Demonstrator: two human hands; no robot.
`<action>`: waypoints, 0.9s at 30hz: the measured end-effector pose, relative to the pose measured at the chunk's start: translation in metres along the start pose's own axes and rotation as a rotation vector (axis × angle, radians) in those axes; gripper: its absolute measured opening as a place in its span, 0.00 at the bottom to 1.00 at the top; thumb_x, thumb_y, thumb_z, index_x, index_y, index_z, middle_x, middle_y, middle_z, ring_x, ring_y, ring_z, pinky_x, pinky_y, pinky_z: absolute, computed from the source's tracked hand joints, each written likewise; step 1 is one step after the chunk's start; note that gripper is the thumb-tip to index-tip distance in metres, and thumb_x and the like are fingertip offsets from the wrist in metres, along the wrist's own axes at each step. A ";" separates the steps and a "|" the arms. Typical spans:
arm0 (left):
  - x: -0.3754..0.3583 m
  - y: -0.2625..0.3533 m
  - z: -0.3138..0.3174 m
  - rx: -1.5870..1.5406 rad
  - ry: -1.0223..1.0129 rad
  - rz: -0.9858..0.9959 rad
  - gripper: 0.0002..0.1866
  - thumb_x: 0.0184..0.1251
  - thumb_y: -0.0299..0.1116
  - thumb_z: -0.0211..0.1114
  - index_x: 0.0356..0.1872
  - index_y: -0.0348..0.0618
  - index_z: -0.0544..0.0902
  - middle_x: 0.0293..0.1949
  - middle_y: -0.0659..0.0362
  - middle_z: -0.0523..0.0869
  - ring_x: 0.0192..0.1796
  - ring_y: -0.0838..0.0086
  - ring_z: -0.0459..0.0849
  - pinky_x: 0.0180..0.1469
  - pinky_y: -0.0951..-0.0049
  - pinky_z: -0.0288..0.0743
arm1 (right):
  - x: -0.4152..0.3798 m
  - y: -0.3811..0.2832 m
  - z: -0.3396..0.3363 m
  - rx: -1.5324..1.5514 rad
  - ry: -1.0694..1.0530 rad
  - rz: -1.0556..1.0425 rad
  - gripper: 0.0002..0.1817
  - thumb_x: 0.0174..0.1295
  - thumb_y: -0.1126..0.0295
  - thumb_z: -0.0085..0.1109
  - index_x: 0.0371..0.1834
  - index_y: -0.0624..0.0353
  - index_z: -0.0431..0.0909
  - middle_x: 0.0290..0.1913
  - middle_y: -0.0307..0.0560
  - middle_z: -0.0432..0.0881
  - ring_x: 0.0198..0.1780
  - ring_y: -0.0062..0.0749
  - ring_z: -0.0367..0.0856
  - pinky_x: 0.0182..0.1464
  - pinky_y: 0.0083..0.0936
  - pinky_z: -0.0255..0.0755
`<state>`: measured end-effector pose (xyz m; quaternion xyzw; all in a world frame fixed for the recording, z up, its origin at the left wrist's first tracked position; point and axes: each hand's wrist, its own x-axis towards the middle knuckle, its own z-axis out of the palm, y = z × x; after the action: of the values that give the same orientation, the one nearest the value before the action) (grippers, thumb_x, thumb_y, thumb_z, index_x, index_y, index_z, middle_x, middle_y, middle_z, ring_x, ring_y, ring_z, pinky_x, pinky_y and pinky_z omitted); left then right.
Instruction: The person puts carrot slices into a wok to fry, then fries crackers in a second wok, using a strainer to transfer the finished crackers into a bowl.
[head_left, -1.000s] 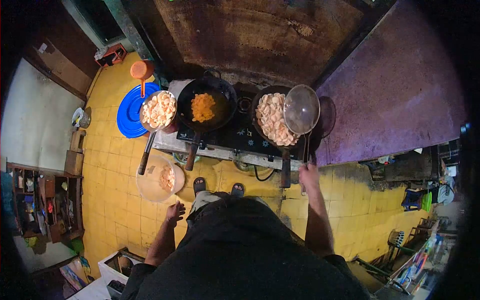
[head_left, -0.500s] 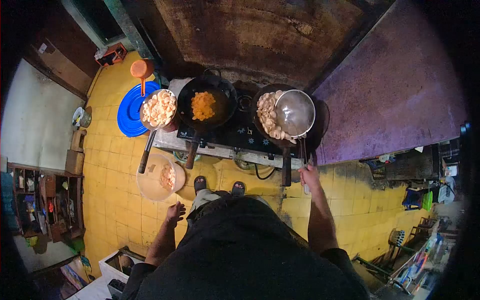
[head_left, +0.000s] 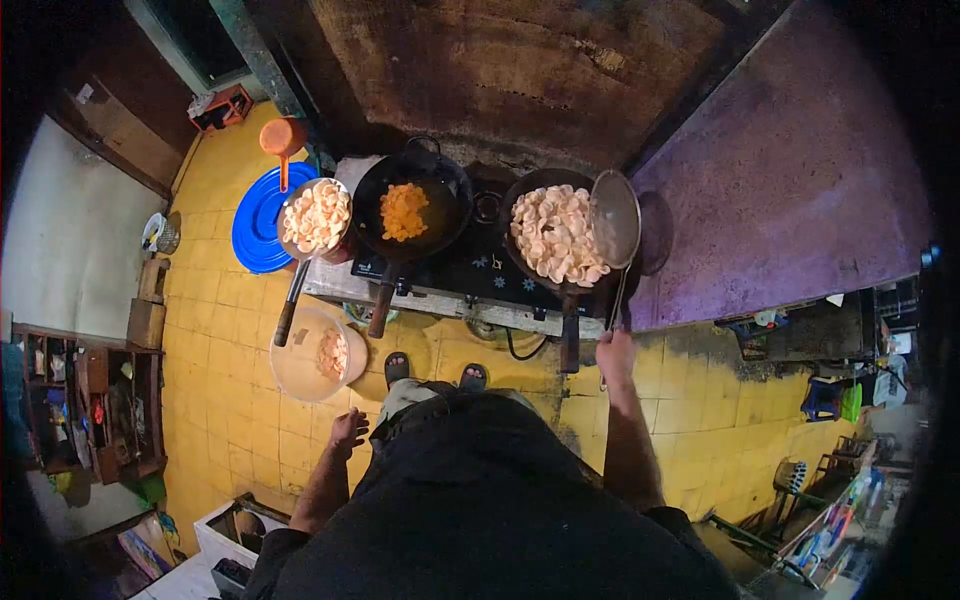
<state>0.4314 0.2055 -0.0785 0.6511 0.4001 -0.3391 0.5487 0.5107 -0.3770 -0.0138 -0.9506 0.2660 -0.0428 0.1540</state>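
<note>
My right hand is closed around the long thin handle of a round mesh strainer. The strainer is tipped on edge over the right side of a dark wok. Curled pale crackers fill that wok, and the part of it behind the strainer is hidden. My left hand hangs low beside my body with nothing in it, its fingers loosely apart. Nearest to it is a translucent plastic tub on the floor, with pale pieces inside.
A second wok holds orange pieces on the black stove. Left of it, a long-handled strainer of pale crackers sits near a blue lid and an orange dipper. Wok handles jut toward me.
The strainer has turned from facing up over the wok to standing on edge at its right side. More crackers now show in the wok. My left hand has barely moved.
</note>
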 end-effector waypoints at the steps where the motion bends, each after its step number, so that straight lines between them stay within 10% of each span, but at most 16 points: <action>1: 0.004 -0.002 -0.001 0.003 -0.002 0.003 0.26 0.65 0.56 0.48 0.45 0.41 0.77 0.40 0.56 0.81 0.42 0.65 0.79 0.42 0.60 0.71 | 0.000 -0.001 0.000 -0.034 -0.053 0.027 0.15 0.56 0.62 0.49 0.27 0.64 0.76 0.26 0.64 0.78 0.33 0.64 0.76 0.35 0.51 0.71; 7: 0.008 0.012 0.001 -0.007 -0.044 0.025 0.25 0.66 0.55 0.48 0.45 0.41 0.77 0.39 0.57 0.82 0.41 0.66 0.79 0.42 0.60 0.71 | 0.004 0.007 0.002 0.237 -0.153 0.124 0.10 0.55 0.68 0.50 0.24 0.64 0.75 0.17 0.52 0.75 0.16 0.41 0.76 0.19 0.36 0.69; 11: 0.003 0.028 0.006 0.004 -0.034 0.035 0.26 0.65 0.55 0.49 0.47 0.42 0.77 0.39 0.57 0.82 0.41 0.67 0.79 0.41 0.62 0.70 | 0.012 -0.005 0.001 0.368 -0.114 0.209 0.11 0.54 0.66 0.54 0.24 0.65 0.74 0.21 0.57 0.77 0.24 0.51 0.78 0.27 0.43 0.72; 13: -0.002 0.032 0.007 0.005 -0.044 0.022 0.27 0.64 0.56 0.49 0.48 0.42 0.76 0.39 0.57 0.82 0.41 0.67 0.79 0.40 0.63 0.70 | 0.010 -0.048 -0.038 0.945 -0.327 0.350 0.06 0.56 0.73 0.51 0.23 0.60 0.74 0.14 0.41 0.70 0.10 0.26 0.67 0.12 0.25 0.61; 16: -0.001 0.033 0.007 0.026 -0.045 0.030 0.27 0.64 0.56 0.50 0.49 0.41 0.76 0.40 0.57 0.81 0.40 0.67 0.79 0.40 0.64 0.70 | 0.014 -0.063 -0.034 1.073 -0.517 0.422 0.07 0.56 0.72 0.52 0.23 0.61 0.73 0.13 0.39 0.69 0.09 0.25 0.65 0.11 0.24 0.61; 23: 0.001 0.026 0.001 0.002 -0.042 0.051 0.27 0.64 0.55 0.49 0.48 0.40 0.76 0.39 0.56 0.81 0.40 0.67 0.79 0.39 0.63 0.70 | 0.017 -0.060 -0.024 0.723 -0.455 0.408 0.08 0.58 0.71 0.48 0.24 0.61 0.73 0.14 0.40 0.69 0.11 0.25 0.67 0.11 0.25 0.61; 27: 0.000 0.024 0.003 0.014 -0.010 0.004 0.26 0.65 0.54 0.50 0.47 0.40 0.77 0.39 0.56 0.81 0.39 0.67 0.79 0.39 0.63 0.70 | 0.018 -0.043 -0.002 0.382 -0.182 0.067 0.09 0.59 0.71 0.46 0.24 0.60 0.72 0.13 0.40 0.68 0.11 0.24 0.67 0.12 0.25 0.61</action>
<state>0.4529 0.2010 -0.0683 0.6541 0.3936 -0.3437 0.5469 0.5468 -0.3523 0.0018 -0.8948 0.2695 -0.0013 0.3558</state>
